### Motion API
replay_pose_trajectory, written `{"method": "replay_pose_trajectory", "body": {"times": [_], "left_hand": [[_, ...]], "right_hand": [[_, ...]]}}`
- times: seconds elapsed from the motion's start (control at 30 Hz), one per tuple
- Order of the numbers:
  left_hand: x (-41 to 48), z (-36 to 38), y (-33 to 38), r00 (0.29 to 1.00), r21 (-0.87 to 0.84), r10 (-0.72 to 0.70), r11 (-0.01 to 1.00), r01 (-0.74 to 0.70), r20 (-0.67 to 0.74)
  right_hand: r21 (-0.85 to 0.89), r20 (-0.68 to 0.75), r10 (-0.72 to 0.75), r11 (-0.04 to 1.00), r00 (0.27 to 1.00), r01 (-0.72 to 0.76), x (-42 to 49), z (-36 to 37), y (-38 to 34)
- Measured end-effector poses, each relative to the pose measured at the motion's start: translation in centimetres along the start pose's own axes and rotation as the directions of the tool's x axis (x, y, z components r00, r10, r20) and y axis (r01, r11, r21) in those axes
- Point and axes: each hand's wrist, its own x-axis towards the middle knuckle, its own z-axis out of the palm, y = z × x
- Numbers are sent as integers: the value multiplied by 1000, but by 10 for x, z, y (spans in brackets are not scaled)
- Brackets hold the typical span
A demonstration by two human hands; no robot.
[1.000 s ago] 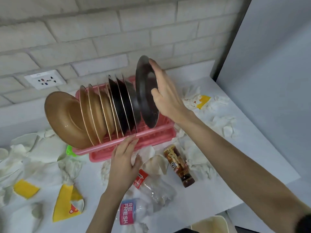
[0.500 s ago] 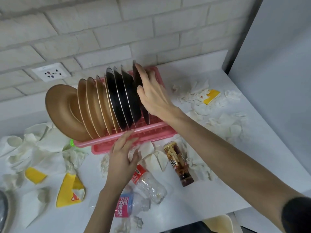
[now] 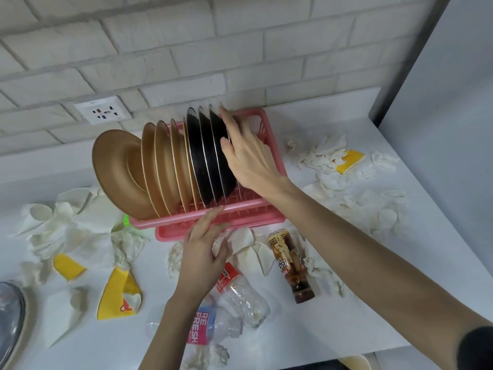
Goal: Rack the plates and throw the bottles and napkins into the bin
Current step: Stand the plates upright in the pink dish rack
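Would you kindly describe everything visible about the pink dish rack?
The pink dish rack is slotted plastic, standing on a matching tray on the white counter. It holds brown plates at the left and black plates beside them, all on edge, leaning left. The left hand touches its front rail; the right hand rests against the black plates.

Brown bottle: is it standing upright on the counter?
No, the brown bottle lies on its side on the white counter.
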Motion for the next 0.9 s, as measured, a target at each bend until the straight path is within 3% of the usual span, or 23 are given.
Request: {"method": "replay_pose_trajectory", "body": {"times": [0.33, 0.73, 0.9], "left_hand": [[0, -1, 0, 1000, -16, -4, 1000, 4, -15], [0, -16, 15, 996, -162, -32, 987, 19, -78], [-5, -33, 21, 981, -260, -120, 963, 77, -153]], "right_hand": [[65, 14, 51, 997, 999, -52, -9, 0, 4], [165, 11, 65, 984, 998, -66, -27, -10, -5], [214, -83, -72, 973, 994, 89, -48, -16, -16]]}}
